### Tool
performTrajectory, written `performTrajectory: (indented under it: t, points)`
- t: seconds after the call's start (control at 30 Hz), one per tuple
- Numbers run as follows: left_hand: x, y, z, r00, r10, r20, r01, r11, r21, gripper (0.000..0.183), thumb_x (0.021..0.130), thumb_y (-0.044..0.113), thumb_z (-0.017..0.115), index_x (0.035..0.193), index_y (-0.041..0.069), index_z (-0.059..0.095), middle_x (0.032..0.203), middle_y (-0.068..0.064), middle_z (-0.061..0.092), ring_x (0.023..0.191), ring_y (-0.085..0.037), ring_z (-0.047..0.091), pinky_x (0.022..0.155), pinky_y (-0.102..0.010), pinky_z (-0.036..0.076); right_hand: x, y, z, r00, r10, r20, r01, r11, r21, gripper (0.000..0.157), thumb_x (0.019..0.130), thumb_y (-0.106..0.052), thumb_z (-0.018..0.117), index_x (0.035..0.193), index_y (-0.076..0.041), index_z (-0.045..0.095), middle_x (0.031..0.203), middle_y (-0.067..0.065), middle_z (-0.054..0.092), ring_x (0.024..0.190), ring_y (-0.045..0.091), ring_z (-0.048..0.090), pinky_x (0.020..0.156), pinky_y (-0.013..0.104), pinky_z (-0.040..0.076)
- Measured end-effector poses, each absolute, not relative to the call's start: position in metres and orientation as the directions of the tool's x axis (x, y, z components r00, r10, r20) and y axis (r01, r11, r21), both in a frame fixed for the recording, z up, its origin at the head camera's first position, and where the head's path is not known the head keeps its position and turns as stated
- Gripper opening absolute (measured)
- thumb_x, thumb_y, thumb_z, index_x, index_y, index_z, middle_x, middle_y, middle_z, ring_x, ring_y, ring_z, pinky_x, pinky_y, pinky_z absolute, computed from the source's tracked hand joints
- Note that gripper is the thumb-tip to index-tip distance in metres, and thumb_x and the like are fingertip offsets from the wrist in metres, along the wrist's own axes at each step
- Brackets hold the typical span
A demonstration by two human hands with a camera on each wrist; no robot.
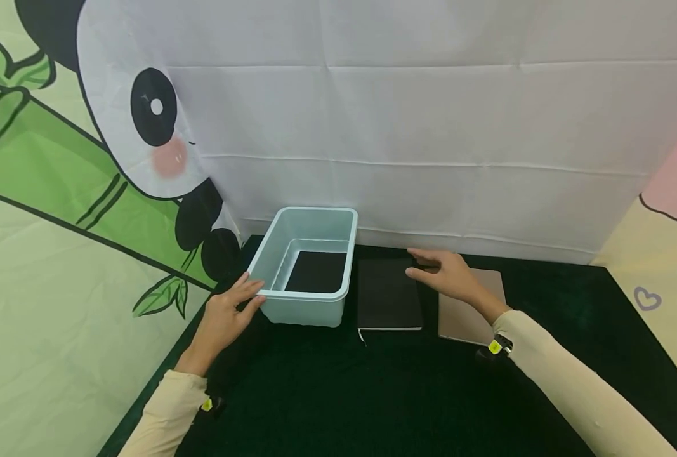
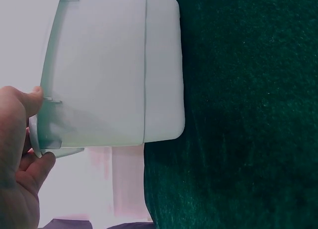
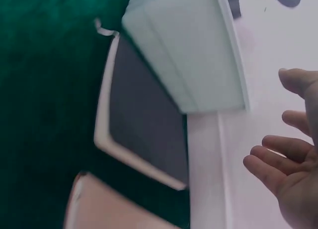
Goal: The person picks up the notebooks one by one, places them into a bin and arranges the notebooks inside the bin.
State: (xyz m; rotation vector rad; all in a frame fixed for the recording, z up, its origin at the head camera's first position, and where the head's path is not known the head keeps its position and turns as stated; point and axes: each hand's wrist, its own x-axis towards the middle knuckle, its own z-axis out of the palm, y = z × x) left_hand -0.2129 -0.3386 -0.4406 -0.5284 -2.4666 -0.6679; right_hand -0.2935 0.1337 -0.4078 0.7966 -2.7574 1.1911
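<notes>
A light blue-green plastic bin (image 1: 301,310) stands on the table in the head view. At its near left corner my left hand (image 1: 226,320) holds the rim; the left wrist view shows thumb and fingers (image 2: 42,167) on either side of that corner. Flat on the bin's bottom lies a black rectangular item (image 1: 317,271), its kind unclear. To the right of the bin is a black notebook (image 1: 389,295) with a white ribbon. My right hand (image 1: 443,274) hovers between it and a tan-brown notebook (image 1: 472,311), fingers extended and apart, holding nothing. The forearm partly covers the brown notebook.
Dark green cloth (image 1: 372,393) covers the table. A white backdrop (image 1: 401,127) rises directly behind the bin and notebooks. On the left hangs a printed panda and bamboo sheet (image 1: 58,254), with a yellow and pink panel (image 1: 663,254) on the right.
</notes>
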Motion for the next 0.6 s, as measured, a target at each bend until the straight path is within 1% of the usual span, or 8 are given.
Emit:
performTrajectory:
  t: [0.1, 0.17, 0.3, 0.47, 0.53, 0.6]
  points:
    - [-0.214, -0.337, -0.441, -0.785, 0.227, 0.576, 0.488, 0.799, 0.350, 0.038, 0.093, 0.015, 0.076, 0.128, 0.001, 0.070, 0.131, -0.019, 0.067, 0.130, -0.041, 0.057, 0.091, -0.058, 0.054, -0.289, 0.155, -0.420, -0.890, -0.404, 0.209, -0.430, 0.597, -0.677, 0.063, 0.100, -0.045, 0.066, 0.152, -0.014, 0.050, 0.150, 0.019, 0.054, 0.131, 0.039, 0.058, 0.101, 0.055, 0.052]
    - [-0.215, -0.335, -0.441, -0.782, 0.227, 0.581, 0.490, 0.800, 0.347, 0.038, 0.093, 0.015, 0.076, 0.128, 0.001, 0.070, 0.131, -0.019, 0.067, 0.130, -0.041, 0.057, 0.090, -0.057, 0.055, -0.290, 0.170, -0.431, -0.898, -0.389, 0.204, -0.413, 0.589, -0.695, 0.063, 0.101, -0.043, 0.064, 0.153, -0.011, 0.049, 0.150, 0.020, 0.052, 0.132, 0.041, 0.057, 0.100, 0.056, 0.052]
    - [-0.215, -0.332, -0.442, -0.779, 0.224, 0.585, 0.486, 0.806, 0.339, 0.038, 0.093, 0.014, 0.076, 0.129, 0.003, 0.070, 0.131, -0.019, 0.068, 0.130, -0.040, 0.057, 0.089, -0.056, 0.056, -0.291, 0.197, -0.451, -0.905, -0.361, 0.224, -0.410, 0.604, -0.683, 0.060, 0.103, -0.041, 0.062, 0.151, -0.006, 0.050, 0.150, 0.021, 0.053, 0.130, 0.043, 0.058, 0.098, 0.055, 0.054]
    - [-0.216, -0.328, -0.444, -0.785, 0.211, 0.582, 0.470, 0.816, 0.337, 0.038, 0.094, 0.015, 0.075, 0.130, 0.005, 0.070, 0.131, -0.017, 0.068, 0.132, -0.040, 0.056, 0.088, -0.055, 0.057, -0.288, 0.224, -0.468, -0.923, -0.326, 0.206, -0.378, 0.664, -0.645, 0.060, 0.104, -0.044, 0.059, 0.148, -0.005, 0.053, 0.149, 0.025, 0.052, 0.128, 0.046, 0.058, 0.098, 0.058, 0.053]
    - [-0.216, -0.326, -0.445, -0.784, 0.207, 0.585, 0.467, 0.818, 0.335, 0.038, 0.094, 0.015, 0.076, 0.130, 0.005, 0.070, 0.131, -0.017, 0.068, 0.132, -0.040, 0.056, 0.090, -0.055, 0.056, -0.285, 0.234, -0.475, -0.933, -0.312, 0.178, -0.352, 0.693, -0.629, 0.061, 0.103, -0.047, 0.058, 0.148, -0.006, 0.053, 0.149, 0.027, 0.051, 0.125, 0.046, 0.060, 0.096, 0.060, 0.053]
    - [-0.217, -0.324, -0.445, -0.783, 0.205, 0.587, 0.465, 0.820, 0.334, 0.038, 0.094, 0.015, 0.076, 0.130, 0.004, 0.070, 0.131, -0.016, 0.068, 0.132, -0.040, 0.056, 0.091, -0.056, 0.055, -0.282, 0.243, -0.482, -0.937, -0.308, 0.166, -0.342, 0.705, -0.621, 0.061, 0.104, -0.046, 0.058, 0.148, -0.005, 0.053, 0.147, 0.028, 0.052, 0.122, 0.047, 0.062, 0.095, 0.060, 0.053]
